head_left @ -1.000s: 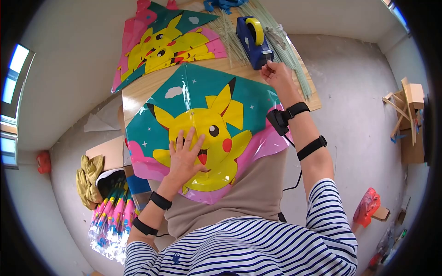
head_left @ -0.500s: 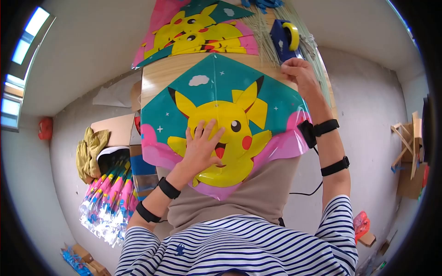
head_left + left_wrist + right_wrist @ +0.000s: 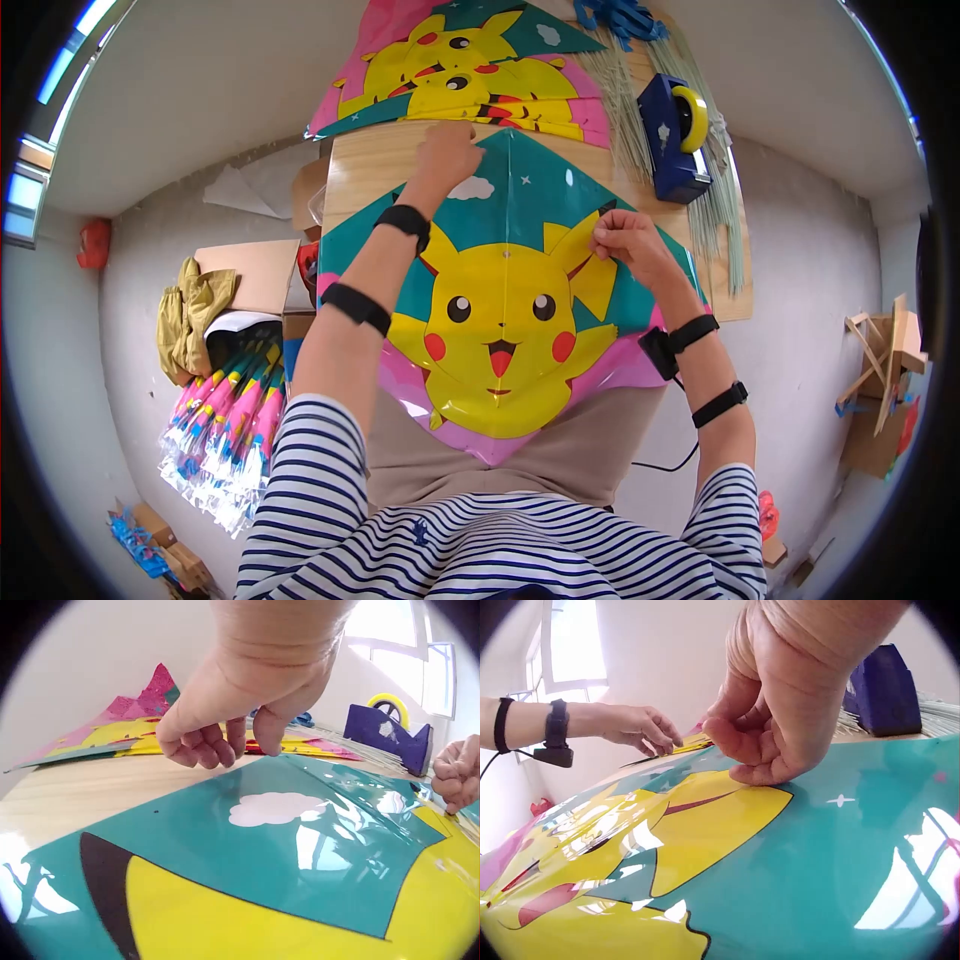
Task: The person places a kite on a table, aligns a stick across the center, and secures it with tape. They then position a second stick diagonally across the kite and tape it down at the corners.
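Note:
A glossy diamond-shaped kite sheet (image 3: 560,185), printed with a yellow cartoon character on green and pink, lies over the table edge and the person's lap. The left hand (image 3: 450,158) hovers by its upper left edge, near the top corner. In the left wrist view those fingers (image 3: 217,746) hang loosely bent, thumb apart, with nothing between them. Over the character's right-hand ear is the right hand (image 3: 632,245), thumb and index finger drawn together. The right wrist view shows its curled fingers (image 3: 746,746) close above the sheet; I cannot tell whether they pinch some clear tape.
A blue tape dispenser (image 3: 675,140) with a yellow roll stands at the table's right. Thin pale rods (image 3: 715,225) lie beside it. Several printed sheets (image 3: 470,85) are stacked at the back. On the left, bundled kites (image 3: 225,415) sit near a cardboard box (image 3: 250,275).
The right hand has come away from the tape dispenser and back over the sheet's ear. The left hand has lifted off the sheet's middle and reached up to its top left edge.

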Demonstrator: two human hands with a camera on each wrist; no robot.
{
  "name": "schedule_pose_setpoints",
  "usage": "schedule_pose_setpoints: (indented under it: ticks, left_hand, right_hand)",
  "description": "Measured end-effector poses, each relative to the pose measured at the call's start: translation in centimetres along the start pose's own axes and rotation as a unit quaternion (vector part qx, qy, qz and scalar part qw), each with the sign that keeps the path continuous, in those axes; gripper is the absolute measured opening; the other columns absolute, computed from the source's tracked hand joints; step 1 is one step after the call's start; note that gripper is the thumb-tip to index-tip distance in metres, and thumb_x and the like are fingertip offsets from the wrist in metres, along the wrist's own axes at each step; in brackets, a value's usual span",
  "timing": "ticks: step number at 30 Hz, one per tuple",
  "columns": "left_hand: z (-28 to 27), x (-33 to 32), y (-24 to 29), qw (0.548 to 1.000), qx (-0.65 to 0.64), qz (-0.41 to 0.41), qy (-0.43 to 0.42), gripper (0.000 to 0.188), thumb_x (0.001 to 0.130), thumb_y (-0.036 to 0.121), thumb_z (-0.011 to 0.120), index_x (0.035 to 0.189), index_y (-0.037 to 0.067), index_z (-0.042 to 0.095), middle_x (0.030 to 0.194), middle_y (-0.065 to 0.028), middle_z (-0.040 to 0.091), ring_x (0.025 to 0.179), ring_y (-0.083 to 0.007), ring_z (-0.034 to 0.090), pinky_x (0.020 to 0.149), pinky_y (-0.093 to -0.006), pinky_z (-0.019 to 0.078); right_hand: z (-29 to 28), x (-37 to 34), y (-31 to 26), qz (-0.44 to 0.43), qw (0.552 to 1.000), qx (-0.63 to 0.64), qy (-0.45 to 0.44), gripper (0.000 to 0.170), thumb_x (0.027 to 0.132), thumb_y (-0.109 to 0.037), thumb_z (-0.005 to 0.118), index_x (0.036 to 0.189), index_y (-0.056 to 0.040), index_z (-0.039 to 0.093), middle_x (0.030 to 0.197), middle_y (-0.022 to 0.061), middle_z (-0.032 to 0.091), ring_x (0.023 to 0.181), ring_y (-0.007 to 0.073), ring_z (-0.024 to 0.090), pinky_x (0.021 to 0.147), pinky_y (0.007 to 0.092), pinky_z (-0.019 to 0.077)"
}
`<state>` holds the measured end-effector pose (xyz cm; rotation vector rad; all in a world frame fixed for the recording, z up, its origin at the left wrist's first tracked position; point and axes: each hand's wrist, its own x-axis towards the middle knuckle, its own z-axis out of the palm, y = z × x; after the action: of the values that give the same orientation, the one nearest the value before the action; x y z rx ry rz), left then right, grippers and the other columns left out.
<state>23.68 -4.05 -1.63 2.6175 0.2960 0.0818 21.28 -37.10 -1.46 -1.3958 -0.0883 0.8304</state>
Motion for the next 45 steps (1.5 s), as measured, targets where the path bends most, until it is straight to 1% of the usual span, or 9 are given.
schedule_pose_setpoints:
  ticks: [9,12,17,23,26,28,34,43,45]
  left_hand:
    - [1.6,2.9,-0.2,0.998,0.048,-0.018,-0.018,0.025,0.077,0.013,0.068,0.1,0.003,0.068,0.105,-0.0193,0.068,0.101,-0.0362,0.064,0.086,-0.0503,0.0494]
    - [-0.2,3.1,-0.5,0.977,-0.203,-0.013,-0.063,0.023,0.072,0.012,0.076,0.093,0.004,0.071,0.092,-0.0119,0.069,0.092,-0.025,0.065,0.079,-0.0371,0.0496]
    - [-1.2,3.3,1.8,0.949,-0.298,-0.031,-0.1,0.028,0.074,0.01,0.076,0.1,0.0,0.07,0.09,-0.0074,0.069,0.082,-0.0167,0.063,0.075,-0.0282,0.0488]
    - [-4.4,1.2,5.9,0.898,-0.43,0.002,-0.095,0.023,0.079,0.004,0.074,0.101,0.0,0.07,0.088,-0.0048,0.069,0.077,-0.0128,0.064,0.073,-0.0253,0.0507]
    - [-6.9,-0.7,8.5,0.872,-0.476,0.037,-0.109,0.021,0.082,0.005,0.073,0.103,0.001,0.069,0.088,-0.0025,0.068,0.079,-0.0103,0.063,0.074,-0.0234,0.0518]
    - [-8.0,-1.9,9.9,0.861,-0.49,0.068,-0.121,0.021,0.084,0.006,0.073,0.104,0.002,0.069,0.09,-0.001,0.067,0.08,-0.0084,0.062,0.075,-0.0221,0.0519]
    - [-9.6,-4.3,12.2,0.851,-0.491,0.139,-0.124,0.021,0.086,0.006,0.071,0.106,0.003,0.069,0.089,0.0004,0.068,0.079,-0.0067,0.063,0.076,-0.0217,0.052]
    - [-10.4,-5.7,13.3,0.849,-0.489,0.151,-0.131,0.015,0.083,0.0,0.069,0.098,0.002,0.069,0.086,0.0003,0.066,0.078,-0.0069,0.061,0.074,-0.0214,0.0498]
    - [-10.4,-5.7,13.4,0.847,-0.49,0.159,-0.131,0.015,0.083,-0.001,0.069,0.098,0.002,0.069,0.086,0.0003,0.066,0.079,-0.0068,0.061,0.074,-0.0214,0.0496]
  right_hand:
    - [0.0,-0.1,0.3,-0.006,1.0,0.02,0.001,0.006,0.091,-0.008,0.064,0.089,-0.004,0.061,0.082,0.0036,0.062,0.072,0.0105,0.059,0.071,0.0215,0.0473]
    - [-0.1,-0.4,0.4,-0.011,1.0,0.027,-0.009,0.005,0.09,-0.008,0.064,0.089,-0.0042,0.061,0.082,0.0033,0.062,0.072,0.0107,0.059,0.072,0.022,0.0473]
    - [0.2,-0.6,-0.5,-0.019,0.999,0.001,-0.026,0.003,0.089,-0.005,0.063,0.089,-0.0036,0.06,0.08,0.0027,0.061,0.071,0.0105,0.059,0.071,0.0232,0.0471]
    - [1.3,-2.8,-10.3,-0.123,0.962,-0.238,-0.049,0.004,0.09,-0.002,0.059,0.088,-0.0049,0.059,0.078,0.0021,0.06,0.067,0.0085,0.057,0.062,0.0209,0.0472]
    - [4.4,-4.9,-17.5,-0.188,0.891,-0.413,-0.006,0.007,0.084,-0.001,0.06,0.081,-0.0017,0.054,0.069,0.004,0.05,0.06,0.0128,0.051,0.056,0.0286,0.0431]
    - [5.5,-4.9,-20.9,-0.327,0.746,-0.58,-0.009,0.005,0.088,-0.003,0.057,0.085,-0.0048,0.054,0.069,0.0028,0.049,0.065,0.0113,0.052,0.06,0.0277,0.0429]
    - [9.5,-4.2,-25.6,-0.321,0.603,-0.73,-0.008,0.012,0.086,0.001,0.052,0.076,-0.0049,0.054,0.067,0.0133,0.051,0.064,0.0248,0.053,0.06,0.0383,0.0413]
    - [10.4,-3.1,-24.9,-0.343,0.533,-0.773,0.032,0.01,0.082,0.002,0.057,0.073,-0.0025,0.06,0.068,0.0176,0.059,0.067,0.0314,0.06,0.059,0.0429,0.0424]
    - [11.1,-3.4,-25.1,-0.291,0.536,-0.792,0.028,0.008,0.081,0.001,0.063,0.087,-0.0018,0.067,0.085,0.0193,0.064,0.08,0.0336,0.065,0.068,0.0421,0.0504]
